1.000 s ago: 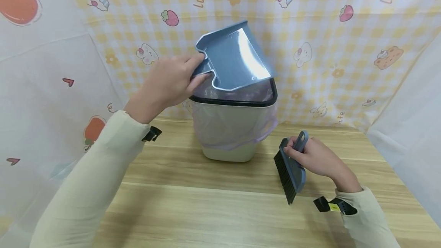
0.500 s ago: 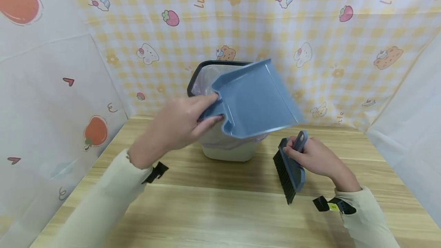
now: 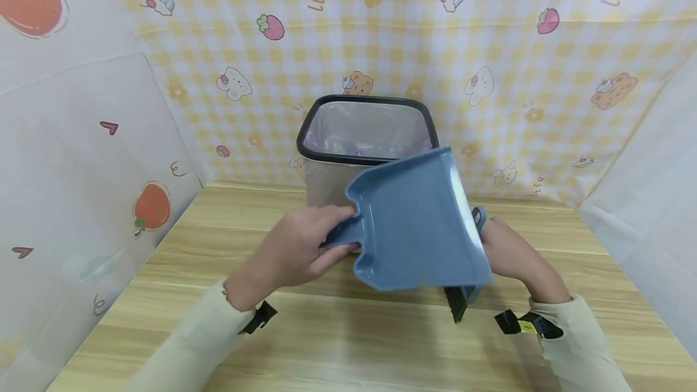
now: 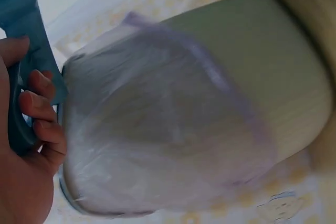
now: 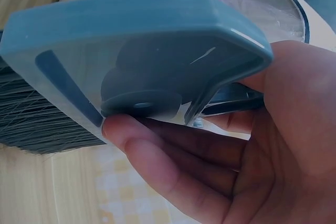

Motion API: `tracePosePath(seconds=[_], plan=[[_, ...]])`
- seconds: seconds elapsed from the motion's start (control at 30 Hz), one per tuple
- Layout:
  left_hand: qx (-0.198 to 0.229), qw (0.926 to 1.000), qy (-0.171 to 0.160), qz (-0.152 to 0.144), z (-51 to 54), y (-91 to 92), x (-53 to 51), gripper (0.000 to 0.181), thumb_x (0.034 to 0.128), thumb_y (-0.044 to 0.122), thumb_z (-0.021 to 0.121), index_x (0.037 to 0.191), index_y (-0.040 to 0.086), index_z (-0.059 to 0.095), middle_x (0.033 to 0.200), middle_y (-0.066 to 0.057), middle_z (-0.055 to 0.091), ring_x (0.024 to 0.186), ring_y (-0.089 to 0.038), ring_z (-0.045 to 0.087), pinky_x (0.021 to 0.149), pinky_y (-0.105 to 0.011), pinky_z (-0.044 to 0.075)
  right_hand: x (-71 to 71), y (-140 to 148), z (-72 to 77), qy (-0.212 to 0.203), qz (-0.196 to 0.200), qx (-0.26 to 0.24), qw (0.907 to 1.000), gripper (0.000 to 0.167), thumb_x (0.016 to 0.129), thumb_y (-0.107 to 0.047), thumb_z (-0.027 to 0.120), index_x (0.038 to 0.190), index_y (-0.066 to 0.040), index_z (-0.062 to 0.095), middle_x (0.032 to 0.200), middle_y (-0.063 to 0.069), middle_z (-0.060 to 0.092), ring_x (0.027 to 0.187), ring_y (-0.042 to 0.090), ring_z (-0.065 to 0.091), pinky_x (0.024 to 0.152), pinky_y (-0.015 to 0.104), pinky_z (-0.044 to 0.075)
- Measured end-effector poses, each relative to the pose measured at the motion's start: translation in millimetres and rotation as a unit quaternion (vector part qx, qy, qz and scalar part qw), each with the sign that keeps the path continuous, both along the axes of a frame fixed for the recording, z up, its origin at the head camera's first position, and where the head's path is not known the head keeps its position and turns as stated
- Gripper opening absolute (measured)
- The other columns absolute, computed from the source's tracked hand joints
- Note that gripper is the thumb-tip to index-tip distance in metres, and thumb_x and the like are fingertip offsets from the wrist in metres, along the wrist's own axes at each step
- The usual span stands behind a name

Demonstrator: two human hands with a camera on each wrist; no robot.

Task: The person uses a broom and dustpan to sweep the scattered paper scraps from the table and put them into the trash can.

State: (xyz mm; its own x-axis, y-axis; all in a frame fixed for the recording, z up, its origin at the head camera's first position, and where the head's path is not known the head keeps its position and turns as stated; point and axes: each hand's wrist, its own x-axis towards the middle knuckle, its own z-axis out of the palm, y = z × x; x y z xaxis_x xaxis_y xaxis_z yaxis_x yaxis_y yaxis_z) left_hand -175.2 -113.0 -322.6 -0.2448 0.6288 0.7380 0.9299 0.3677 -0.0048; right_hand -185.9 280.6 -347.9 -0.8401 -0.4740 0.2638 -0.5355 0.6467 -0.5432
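Observation:
My left hand (image 3: 296, 250) grips the short handle of a blue dustpan (image 3: 416, 222), held in the air in front of the bin. No debris shows on the pan's surface. In the left wrist view, fingers (image 4: 44, 103) curl round the handle. My right hand (image 3: 514, 253) holds a small hand brush (image 5: 136, 19) with dark bristles (image 5: 37, 114) by its looped handle (image 3: 479, 216); the dustpan hides much of the brush in the head view. Behind the pan stands a pale trash bin (image 3: 329, 183) with a black rim (image 3: 376, 100) and a thin lilac bag (image 4: 152, 103) lining it.
The bin and both hands are over a wood-grain tabletop (image 3: 239, 216). At the back hangs a yellow checked cloth (image 3: 506, 47) with printed figures. White sheeting (image 3: 87, 150) closes off the left side, and similar sheeting (image 3: 653, 192) the right.
My left hand has brought the dustpan down and toward me from above the bin, a little to the right, uncovering the bin's opening. The right hand with the brush has stayed still.

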Motion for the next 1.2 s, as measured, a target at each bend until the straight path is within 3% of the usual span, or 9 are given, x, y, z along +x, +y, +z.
tracePosePath(seconds=[0.2, 0.37, 0.53, 0.77, 0.97, 1.2], plan=[[-0.014, 0.9997, -0.008, -0.021, -26.9, 3.7, 2.1, 0.052, 0.1177, 0.044, 0.047, 0.129, -0.004, 0.064, 0.109, -0.012, 0.076, 0.084, -0.021, 0.073, 0.074, -0.037, 0.062, 2.5, -5.9, 7.1, -0.046, -0.038, 0.029, 0.9978, 0.020, 0.111, -0.020, 0.064, 0.091, -0.017, 0.066, 0.064, -0.011, 0.052, 0.057, 0.010, 0.053, 0.059, 0.031, 0.045], [-0.032, 0.9987, -0.033, -0.024, -43.6, 6.9, 1.3, 0.044, 0.1141, 0.039, 0.059, 0.129, -0.001, 0.066, 0.116, -0.012, 0.076, 0.093, -0.022, 0.076, 0.082, -0.037, 0.063, 3.0, -7.7, 8.9, -0.064, -0.047, 0.033, 0.9962, 0.020, 0.112, -0.025, 0.063, 0.094, -0.017, 0.067, 0.063, -0.011, 0.050, 0.057, 0.010, 0.051, 0.057, 0.031, 0.041], [-0.068, 0.9958, -0.060, -0.014, -57.0, 9.1, -1.5, 0.040, 0.1086, 0.034, 0.070, 0.128, -0.001, 0.068, 0.119, -0.010, 0.077, 0.092, -0.020, 0.076, 0.079, -0.035, 0.062, 2.7, -7.5, 8.0, -0.050, -0.040, 0.038, 0.9972, 0.024, 0.113, -0.024, 0.062, 0.089, -0.020, 0.062, 0.062, -0.012, 0.047, 0.053, 0.008, 0.046, 0.055, 0.030, 0.039], [-0.093, 0.9903, -0.103, -0.008, -67.9, 8.0, -4.8, 0.039, 0.1016, 0.025, 0.078, 0.128, -0.002, 0.068, 0.112, -0.009, 0.078, 0.085, -0.015, 0.073, 0.074, -0.031, 0.061, 2.7, -7.2, 7.8, -0.027, -0.017, 0.031, 0.9990, 0.019, 0.111, -0.014, 0.063, 0.092, -0.018, 0.065, 0.063, -0.014, 0.050, 0.053, 0.006, 0.049, 0.055, 0.029, 0.044], [-0.124, 0.9827, -0.137, 0.003, -75.4, 6.8, -8.6, 0.036, 0.1019, 0.024, 0.076, 0.127, -0.001, 0.069, 0.107, -0.006, 0.077, 0.078, -0.013, 0.070, 0.069, -0.030, 0.059, 3.5, -6.6, 9.5, -0.036, -0.010, 0.034, 0.9987, 0.018, 0.112, -0.019, 0.065, 0.094, -0.018, 0.065, 0.061, -0.014, 0.049, 0.052, 0.007, 0.049, 0.055, 0.030, 0.043], [-0.171, 0.9634, -0.206, 0.009, -81.1, 6.3, -12.0, 0.036, 0.1063, 0.027, 0.073, 0.129, 0.000, 0.067, 0.107, -0.005, 0.077, 0.079, -0.009, 0.067, 0.071, -0.028, 0.058, 3.5, -4.7, 9.9, -0.036, -0.011, 0.034, 0.9987, 0.016, 0.112, -0.019, 0.066, 0.096, -0.018, 0.065, 0.061, -0.014, 0.049, 0.052, 0.006, 0.048, 0.053, 0.030, 0.043]])
